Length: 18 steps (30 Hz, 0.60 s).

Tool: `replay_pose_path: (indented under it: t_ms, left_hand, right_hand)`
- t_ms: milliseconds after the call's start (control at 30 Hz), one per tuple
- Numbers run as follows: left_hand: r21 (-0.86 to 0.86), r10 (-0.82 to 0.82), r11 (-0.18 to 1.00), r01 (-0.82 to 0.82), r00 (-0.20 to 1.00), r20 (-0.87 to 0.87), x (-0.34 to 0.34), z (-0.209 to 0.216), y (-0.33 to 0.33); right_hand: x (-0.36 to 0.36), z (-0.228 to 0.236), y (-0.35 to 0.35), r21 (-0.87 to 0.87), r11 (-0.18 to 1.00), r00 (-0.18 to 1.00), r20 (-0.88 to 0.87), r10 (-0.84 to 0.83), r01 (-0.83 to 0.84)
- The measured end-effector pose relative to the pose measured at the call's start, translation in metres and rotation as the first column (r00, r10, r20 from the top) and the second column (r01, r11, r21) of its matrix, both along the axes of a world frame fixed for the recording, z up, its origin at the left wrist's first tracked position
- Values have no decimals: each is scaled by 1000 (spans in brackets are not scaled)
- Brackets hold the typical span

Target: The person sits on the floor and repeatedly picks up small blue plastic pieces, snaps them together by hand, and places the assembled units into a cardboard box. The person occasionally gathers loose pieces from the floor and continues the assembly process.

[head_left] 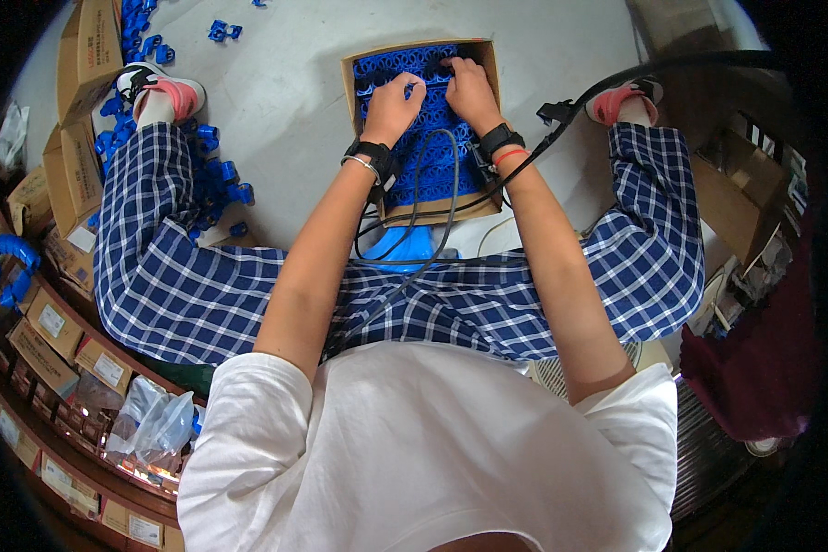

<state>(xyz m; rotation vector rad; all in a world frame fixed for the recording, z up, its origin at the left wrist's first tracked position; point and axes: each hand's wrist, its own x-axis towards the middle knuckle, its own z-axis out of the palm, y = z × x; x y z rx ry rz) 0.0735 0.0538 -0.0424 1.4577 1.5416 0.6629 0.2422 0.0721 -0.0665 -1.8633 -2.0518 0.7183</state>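
Observation:
An open cardboard box (494, 69) stands between my feet, packed with rows of blue ring-shaped plastic parts (423, 175). My left hand (396, 109) is over the far left part of the box, its fingers curled in and the tips close together; what they pinch is too small to tell. Close by on the right, my right hand (472, 95) reaches into the far right of the box. Its fingers bend down among the blue parts, pressed together, with the tips partly hidden. A black band sits on each wrist.
Loose blue plastic parts (221, 179) are scattered on the floor by my left foot. Cardboard boxes (74, 166) stand along the left. Black cables (561, 120) cross over the box and my lap. Another cardboard box (736, 189) is at the right.

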Motion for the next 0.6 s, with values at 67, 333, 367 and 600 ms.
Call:
replay_pose_path:
  t_ms: [67,333,367,600]
  left_hand:
    - [-148,-14,989,22,998,53,2,-1,-2]
    - [-668,306,737,105,829,468,0,22,-12]
    - [-725,437,681,101,738,514,1,24,-12]
    - [-843,738,528,104,435,516,-17,19,-9]
  right_hand:
    - [1,0,0,-20,1000,1000,-13,12,-12]
    - [-10,23,-3,94,995,998,-55,40,-34]
    - [-10,29,-2,103,994,995,-89,49,-40]
    - [-33,63,1,-22,972,892,-401,208,-236]
